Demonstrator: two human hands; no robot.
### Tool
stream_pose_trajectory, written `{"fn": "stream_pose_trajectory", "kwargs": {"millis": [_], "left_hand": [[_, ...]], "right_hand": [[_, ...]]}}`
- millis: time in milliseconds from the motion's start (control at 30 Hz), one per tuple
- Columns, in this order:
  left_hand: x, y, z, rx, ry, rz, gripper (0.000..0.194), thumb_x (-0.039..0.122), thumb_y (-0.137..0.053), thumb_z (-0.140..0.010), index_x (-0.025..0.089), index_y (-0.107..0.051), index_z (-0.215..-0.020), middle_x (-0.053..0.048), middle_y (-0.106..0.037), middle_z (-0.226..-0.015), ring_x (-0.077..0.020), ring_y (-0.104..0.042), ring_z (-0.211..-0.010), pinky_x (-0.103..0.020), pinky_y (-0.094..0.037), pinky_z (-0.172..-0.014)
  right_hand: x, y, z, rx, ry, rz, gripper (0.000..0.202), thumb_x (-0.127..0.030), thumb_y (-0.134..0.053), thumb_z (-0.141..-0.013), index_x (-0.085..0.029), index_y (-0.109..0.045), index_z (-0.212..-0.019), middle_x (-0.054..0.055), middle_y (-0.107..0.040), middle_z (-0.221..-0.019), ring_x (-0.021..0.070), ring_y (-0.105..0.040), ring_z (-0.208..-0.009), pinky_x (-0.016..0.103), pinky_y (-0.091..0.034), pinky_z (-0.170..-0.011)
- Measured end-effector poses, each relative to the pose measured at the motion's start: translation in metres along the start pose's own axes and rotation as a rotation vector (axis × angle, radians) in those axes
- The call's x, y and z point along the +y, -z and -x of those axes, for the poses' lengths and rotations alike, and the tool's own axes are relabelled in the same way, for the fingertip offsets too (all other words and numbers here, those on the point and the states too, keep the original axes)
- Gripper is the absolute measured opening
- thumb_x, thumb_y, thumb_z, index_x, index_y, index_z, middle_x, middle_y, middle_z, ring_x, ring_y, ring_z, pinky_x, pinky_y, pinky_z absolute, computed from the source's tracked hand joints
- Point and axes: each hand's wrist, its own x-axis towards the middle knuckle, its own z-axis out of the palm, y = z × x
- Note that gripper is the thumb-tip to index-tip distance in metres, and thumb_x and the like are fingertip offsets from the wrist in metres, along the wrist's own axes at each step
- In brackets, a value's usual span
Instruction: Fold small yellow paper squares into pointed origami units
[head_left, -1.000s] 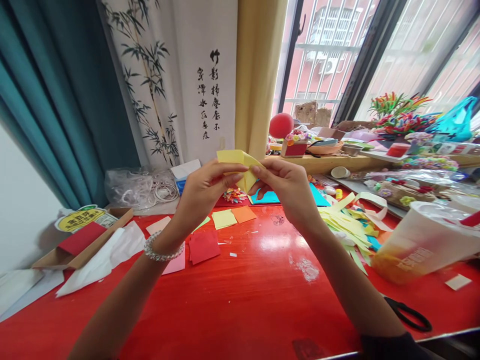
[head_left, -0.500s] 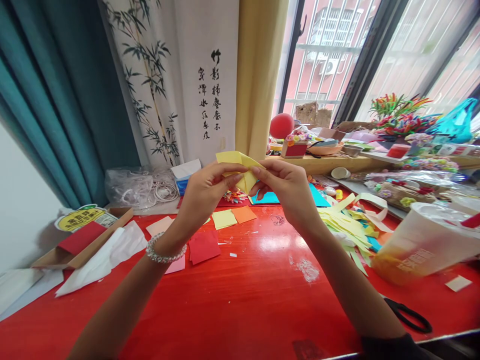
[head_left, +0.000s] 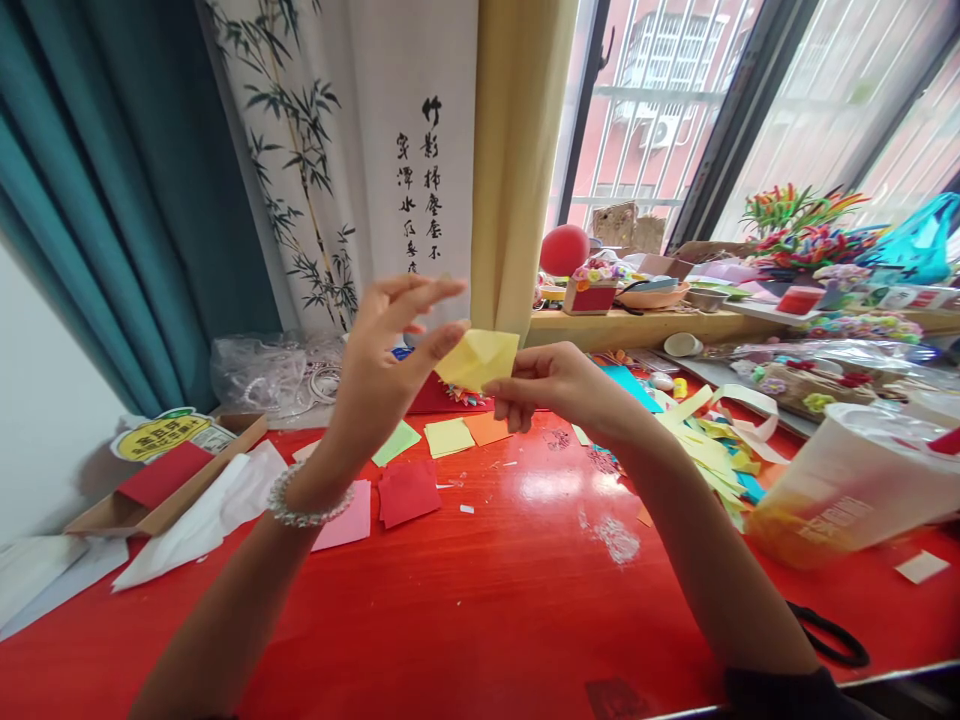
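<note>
Yellow paper, folded, is held up between the two hands, clear of the red tabletop. Right hand pinches its right edge, thumb in front, other fingers curled. Left hand: fingers spread apart, grasping nothing; thumb tip near the paper's left edge, contact uncertain.

Behind and below the paper, a spiky multicoloured piece; nearer the person, a pale yellow square, an orange square and red squares.

Risks, as judged: the pinch looks like the only sure support, so a loosened thumb could let the paper swing or drop among the squares. Folds might spring apart with the left side unpressed. A hard squeeze could add a stray crease; a careless left thumb could bend the near edge.
</note>
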Motion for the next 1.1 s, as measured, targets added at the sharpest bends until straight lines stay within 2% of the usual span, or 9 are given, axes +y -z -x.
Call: {"fn": "stream_pose_trajectory", "kwargs": {"millis": [100,167,233,333,467,600,733,933,1100], "left_hand": [[0.006,0.009,-0.004,-0.144,-0.040,-0.096,0.033,0.040,-0.067,-0.078,0.032,-0.066,-0.110,-0.002,-0.063,-0.109,-0.0204,-0.053,-0.106,-0.035,-0.045,-0.088],[0.008,0.007,-0.002,-0.329,-0.008,-0.130,0.024,0.037,-0.068,-0.077,0.029,-0.070,-0.101,-0.002,-0.068,-0.094,-0.0193,-0.057,-0.092,-0.033,-0.047,-0.079],[0.008,0.002,0.001,-0.391,0.075,-0.110,0.013,0.032,-0.066,-0.079,0.027,-0.072,-0.089,-0.001,-0.068,-0.077,-0.0160,-0.057,-0.072,-0.029,-0.047,-0.065],[0.003,-0.004,0.003,-0.354,0.284,0.096,0.009,0.031,-0.067,-0.078,0.022,-0.068,-0.080,0.000,-0.065,-0.067,-0.0124,-0.056,-0.058,-0.025,-0.045,-0.053],[0.004,-0.003,0.000,-0.266,0.510,0.416,0.015,0.030,-0.069,-0.075,0.017,-0.062,-0.076,0.000,-0.063,-0.064,-0.0112,-0.059,-0.057,-0.024,-0.051,-0.055],[0.015,0.000,-0.003,-0.310,0.631,0.464,0.020,0.030,-0.071,-0.073,0.017,-0.065,-0.087,0.000,-0.065,-0.066,-0.0113,-0.063,-0.059,-0.023,-0.053,-0.058],[0.020,-0.002,-0.001,-0.393,0.657,0.399,0.021,0.034,-0.070,-0.073,0.017,-0.069,-0.084,0.000,-0.063,-0.058,-0.0101,-0.060,-0.052,-0.020,-0.051,-0.052],[0.015,-0.005,0.002,-0.360,0.677,0.381,0.023,0.038,-0.071,-0.072,0.016,-0.067,-0.077,-0.001,-0.065,-0.062,-0.0117,-0.063,-0.056,-0.020,-0.052,-0.054],[0.012,-0.005,0.001,-0.402,0.629,0.354,0.023,0.039,-0.070,-0.073,0.016,-0.068,-0.078,-0.001,-0.065,-0.068,-0.0111,-0.062,-0.061,-0.021,-0.051,-0.057]], "right_hand": [[-0.003,0.003,0.003,-0.161,-0.063,0.146,0.017,-0.026,-0.065,-0.076,-0.015,-0.062,-0.063,0.001,-0.063,-0.057,0.0093,-0.057,-0.048,0.023,-0.045,-0.047],[-0.005,0.002,0.005,-0.205,-0.072,0.220,0.017,-0.023,-0.062,-0.077,-0.016,-0.062,-0.062,-0.001,-0.060,-0.054,0.0090,-0.055,-0.047,0.022,-0.042,-0.045],[-0.006,0.003,0.006,-0.176,-0.054,0.272,0.019,-0.023,-0.062,-0.076,-0.016,-0.060,-0.059,-0.001,-0.058,-0.052,0.0086,-0.053,-0.047,0.022,-0.039,-0.044],[-0.004,0.008,0.006,-0.030,0.025,0.305,0.018,-0.027,-0.064,-0.077,-0.016,-0.061,-0.063,-0.001,-0.059,-0.058,0.0092,-0.053,-0.054,0.023,-0.039,-0.048],[0.001,0.016,0.001,0.182,0.226,0.195,0.018,-0.033,-0.066,-0.077,-0.015,-0.066,-0.075,0.001,-0.060,-0.072,0.0113,-0.054,-0.067,0.025,-0.043,-0.061],[0.001,0.013,-0.001,0.247,0.310,0.062,0.020,-0.035,-0.066,-0.079,-0.015,-0.068,-0.080,0.002,-0.061,-0.078,0.0117,-0.054,-0.072,0.026,-0.044,-0.065],[-0.001,0.009,0.001,0.268,0.302,0.119,0.022,-0.037,-0.065,-0.079,-0.016,-0.071,-0.081,0.002,-0.062,-0.078,0.0115,-0.053,-0.070,0.025,-0.042,-0.063],[-0.001,0.012,0.003,0.249,0.193,0.156,0.028,-0.043,-0.064,-0.078,-0.016,-0.073,-0.081,0.003,-0.063,-0.078,0.0136,-0.056,-0.072,0.027,-0.044,-0.062],[-0.002,0.012,0.005,0.222,0.128,0.177,0.030,-0.044,-0.065,-0.077,-0.015,-0.072,-0.079,0.004,-0.063,-0.074,0.0137,-0.055,-0.068,0.026,-0.043,-0.059]]}}
